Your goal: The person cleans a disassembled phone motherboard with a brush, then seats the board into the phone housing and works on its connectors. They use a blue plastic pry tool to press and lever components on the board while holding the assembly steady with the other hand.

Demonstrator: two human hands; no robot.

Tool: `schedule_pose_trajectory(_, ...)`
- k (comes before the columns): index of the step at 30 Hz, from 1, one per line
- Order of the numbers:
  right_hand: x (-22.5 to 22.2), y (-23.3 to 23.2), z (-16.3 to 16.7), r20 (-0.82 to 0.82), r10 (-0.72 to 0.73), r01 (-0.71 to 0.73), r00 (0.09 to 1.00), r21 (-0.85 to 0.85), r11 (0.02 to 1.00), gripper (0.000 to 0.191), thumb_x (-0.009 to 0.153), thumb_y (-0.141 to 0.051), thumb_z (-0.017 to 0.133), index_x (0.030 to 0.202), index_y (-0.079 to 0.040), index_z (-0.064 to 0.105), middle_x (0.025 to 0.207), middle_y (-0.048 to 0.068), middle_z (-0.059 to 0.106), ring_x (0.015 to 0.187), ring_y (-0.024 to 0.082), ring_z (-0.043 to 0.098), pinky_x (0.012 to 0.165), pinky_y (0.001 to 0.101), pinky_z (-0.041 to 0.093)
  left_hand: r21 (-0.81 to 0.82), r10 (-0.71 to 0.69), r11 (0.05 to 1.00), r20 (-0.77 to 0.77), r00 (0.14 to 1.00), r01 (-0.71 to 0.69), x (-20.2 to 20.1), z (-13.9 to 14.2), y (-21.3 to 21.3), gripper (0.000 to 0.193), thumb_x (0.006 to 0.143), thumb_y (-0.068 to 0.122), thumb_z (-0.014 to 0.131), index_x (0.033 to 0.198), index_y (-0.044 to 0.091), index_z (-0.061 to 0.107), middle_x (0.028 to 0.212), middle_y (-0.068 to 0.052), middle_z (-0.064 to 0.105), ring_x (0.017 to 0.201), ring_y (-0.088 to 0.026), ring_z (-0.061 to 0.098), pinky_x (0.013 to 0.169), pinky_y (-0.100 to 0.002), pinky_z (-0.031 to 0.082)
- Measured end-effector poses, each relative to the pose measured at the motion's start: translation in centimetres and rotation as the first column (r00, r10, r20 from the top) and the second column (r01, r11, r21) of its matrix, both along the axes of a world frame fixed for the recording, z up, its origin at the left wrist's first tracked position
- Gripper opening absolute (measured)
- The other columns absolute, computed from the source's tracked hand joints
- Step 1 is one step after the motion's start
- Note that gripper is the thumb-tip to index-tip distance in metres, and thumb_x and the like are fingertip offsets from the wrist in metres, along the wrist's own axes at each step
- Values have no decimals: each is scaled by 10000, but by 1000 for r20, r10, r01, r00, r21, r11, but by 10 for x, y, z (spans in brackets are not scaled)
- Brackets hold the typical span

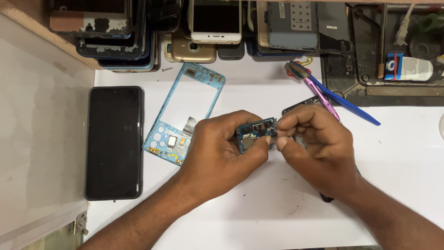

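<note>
My left hand [222, 150] grips a small blue circuit board [254, 133] above the white table [397, 153]. My right hand [314, 148] meets it from the right, thumb and fingertips pinched at the board's right edge. Whether the right fingers hold a small part cannot be told. A light blue phone frame [210, 90] with an open middle lies just left of my left hand. Under my right hand a dark phone part [300, 105] is mostly hidden.
A black phone [113, 142] lies face up at the left. Stacked phones and back covers [203, 30] line the far edge. A blue toothbrush [342, 99] and a pink tool [321, 96] lie at the back right, by a dark tray [370, 90] holding a tube.
</note>
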State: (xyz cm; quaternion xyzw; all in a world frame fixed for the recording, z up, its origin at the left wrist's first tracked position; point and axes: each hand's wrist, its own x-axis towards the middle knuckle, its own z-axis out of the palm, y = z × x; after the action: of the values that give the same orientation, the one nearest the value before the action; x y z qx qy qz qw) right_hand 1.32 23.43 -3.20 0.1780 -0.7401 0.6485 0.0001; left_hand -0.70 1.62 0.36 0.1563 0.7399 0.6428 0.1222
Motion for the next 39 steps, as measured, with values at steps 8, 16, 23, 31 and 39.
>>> schedule_pose_trajectory(8,0,4,-2,44,-16,17,999,-18,1000,278,936,75,643,1200,32,569,1122,82,603,1020,103,623,882,272,570,44,3,999,133,991,-8,0,-1,-2,143,905,123,698,959,-7,727,726,1,682,587,-3,535,461,-203,402)
schedule_pose_trajectory(16,-1,-3,1,162,8,-15,987,45,999,260,928,53,659,1179,36,592,1096,76,620,1002,104,612,878,267,539,255,51,957,314,948,-136,-10,-13,-1,203,903,119,713,1028,-29,653,816,-63,734,673,-85,717,531,-217,582)
schedule_pose_trajectory(23,-2,-1,5,242,0,-41,970,164,986,76,945,-38,684,1010,-5,662,928,38,653,812,77,607,701,253,516,341,-8,936,279,960,-91,-12,-15,-4,215,975,153,651,1083,-33,656,851,-96,738,725,-108,738,566,-226,594)
schedule_pose_trajectory(31,-6,4,0,396,-83,55,914,81,995,49,940,-45,654,948,2,661,885,45,658,731,93,659,653,268,580,338,20,933,293,956,-123,-14,-16,-8,362,1032,326,518,1107,7,674,897,-59,725,769,-100,695,629,-255,588)
schedule_pose_trajectory(39,-5,12,-1,410,-16,68,912,-111,991,102,970,-71,623,967,28,647,856,98,672,732,141,636,665,302,548,516,-144,849,438,887,-117,-19,-17,-15,342,1036,295,539,1074,-25,652,935,-143,708,754,-188,682,626,-327,595)
